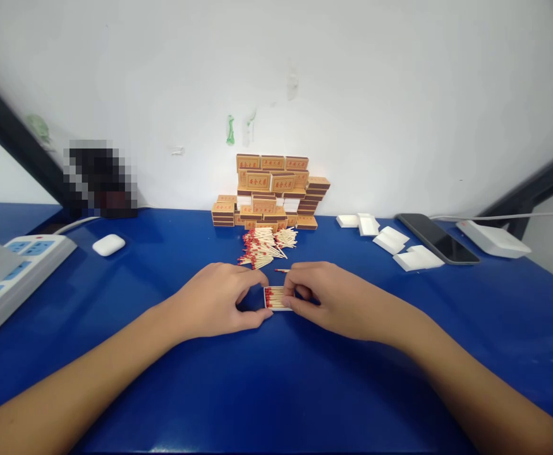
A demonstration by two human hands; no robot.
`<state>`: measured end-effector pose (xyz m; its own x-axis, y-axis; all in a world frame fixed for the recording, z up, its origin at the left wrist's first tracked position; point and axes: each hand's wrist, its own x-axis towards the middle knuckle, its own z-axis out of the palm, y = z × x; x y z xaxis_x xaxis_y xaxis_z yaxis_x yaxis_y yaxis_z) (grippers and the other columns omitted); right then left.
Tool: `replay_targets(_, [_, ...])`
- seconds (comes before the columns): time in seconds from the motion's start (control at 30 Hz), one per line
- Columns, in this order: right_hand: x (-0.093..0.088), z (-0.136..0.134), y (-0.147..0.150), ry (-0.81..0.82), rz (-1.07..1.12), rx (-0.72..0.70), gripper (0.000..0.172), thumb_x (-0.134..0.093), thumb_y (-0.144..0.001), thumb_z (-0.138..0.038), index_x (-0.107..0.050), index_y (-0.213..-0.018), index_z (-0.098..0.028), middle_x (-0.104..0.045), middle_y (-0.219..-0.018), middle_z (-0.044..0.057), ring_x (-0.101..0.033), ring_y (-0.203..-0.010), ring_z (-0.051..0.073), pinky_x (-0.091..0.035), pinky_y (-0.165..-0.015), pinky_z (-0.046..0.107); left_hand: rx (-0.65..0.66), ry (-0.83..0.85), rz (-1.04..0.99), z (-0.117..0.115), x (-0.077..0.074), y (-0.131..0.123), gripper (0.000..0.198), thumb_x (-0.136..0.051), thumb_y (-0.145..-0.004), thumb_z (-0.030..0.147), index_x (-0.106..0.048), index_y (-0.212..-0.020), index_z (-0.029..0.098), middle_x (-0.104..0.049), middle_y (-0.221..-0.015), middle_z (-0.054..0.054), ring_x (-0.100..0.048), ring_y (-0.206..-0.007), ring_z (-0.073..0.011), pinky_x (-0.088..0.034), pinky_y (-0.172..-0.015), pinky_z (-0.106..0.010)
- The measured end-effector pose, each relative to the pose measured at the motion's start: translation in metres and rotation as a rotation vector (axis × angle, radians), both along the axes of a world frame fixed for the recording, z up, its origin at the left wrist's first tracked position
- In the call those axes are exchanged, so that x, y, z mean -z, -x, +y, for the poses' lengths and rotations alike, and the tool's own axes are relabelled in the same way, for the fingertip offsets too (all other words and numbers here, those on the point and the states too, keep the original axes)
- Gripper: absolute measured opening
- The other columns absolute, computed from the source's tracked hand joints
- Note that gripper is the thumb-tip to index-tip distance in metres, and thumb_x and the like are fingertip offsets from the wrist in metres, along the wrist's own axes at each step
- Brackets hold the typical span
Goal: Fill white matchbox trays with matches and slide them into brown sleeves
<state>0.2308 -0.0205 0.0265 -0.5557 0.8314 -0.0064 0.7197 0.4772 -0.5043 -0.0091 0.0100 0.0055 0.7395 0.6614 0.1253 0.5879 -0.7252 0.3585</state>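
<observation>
A small white matchbox tray [279,309] lies on the blue table, with red-tipped matches [274,297] laid side by side in it. My left hand [219,300] grips the tray's left end between thumb and forefinger. Over the right part of the tray, my right hand [335,297] has its fingers pinched together, touching the matches; anything between the fingertips is hidden. One loose match [282,270] lies just beyond the tray, partly behind my right hand. Farther back is a loose pile of matches [260,246].
Stacked matchboxes [267,189] stand against the wall behind the pile. Several empty white trays [390,239] lie at the right, near a phone [437,239] and a white cabled box [494,239]. At the left are a white earbud case [109,244] and a power strip [34,272].
</observation>
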Motion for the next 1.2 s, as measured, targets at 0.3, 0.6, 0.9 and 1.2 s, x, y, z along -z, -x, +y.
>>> replay_targets(0.3, [0.001,0.002,-0.002,-0.035,0.0,-0.006,0.013,-0.061,-0.097,-0.022,-0.063,-0.084,-0.021,-0.062,-0.077,-0.001,-0.051,-0.068,0.013,-0.033,-0.062,0.028,-0.006,0.01,0.023,0.0,-0.002,0.0,0.027,-0.071,-0.089,0.043,-0.072,-0.106,0.022,-0.062,-0.068,0.004,-0.057,-0.059,-0.0134,-0.036,-0.058,-0.026])
replay_targets(0.6, [0.003,0.004,-0.002,-0.078,-0.014,0.009,0.014,-0.059,-0.097,-0.019,-0.061,-0.083,-0.02,-0.061,-0.076,-0.001,-0.048,-0.065,0.013,-0.032,-0.061,0.027,-0.007,0.007,0.024,-0.001,-0.002,-0.001,0.027,-0.071,-0.089,0.044,-0.072,-0.105,0.022,-0.06,-0.067,0.004,-0.056,-0.058,-0.0133,-0.036,-0.058,-0.026])
replay_targets(0.9, [0.002,0.005,-0.002,-0.033,-0.018,0.023,0.017,-0.061,-0.097,-0.024,-0.062,-0.081,-0.02,-0.059,-0.073,-0.002,-0.048,-0.064,0.012,-0.032,-0.059,0.027,-0.011,0.016,0.026,-0.001,-0.002,0.0,0.025,-0.071,-0.089,0.042,-0.073,-0.105,0.023,-0.06,-0.067,0.005,-0.056,-0.059,-0.0133,-0.035,-0.058,-0.026])
replay_targets(1.2, [0.007,0.019,-0.012,-0.147,0.003,0.133,0.02,-0.06,-0.1,-0.03,-0.063,-0.083,-0.02,-0.054,-0.068,-0.003,-0.046,-0.061,0.013,-0.031,-0.059,0.027,-0.002,-0.016,0.024,-0.002,-0.001,0.001,0.027,-0.07,-0.091,0.044,-0.073,-0.108,0.023,-0.06,-0.066,0.005,-0.055,-0.058,-0.013,-0.036,-0.058,-0.026])
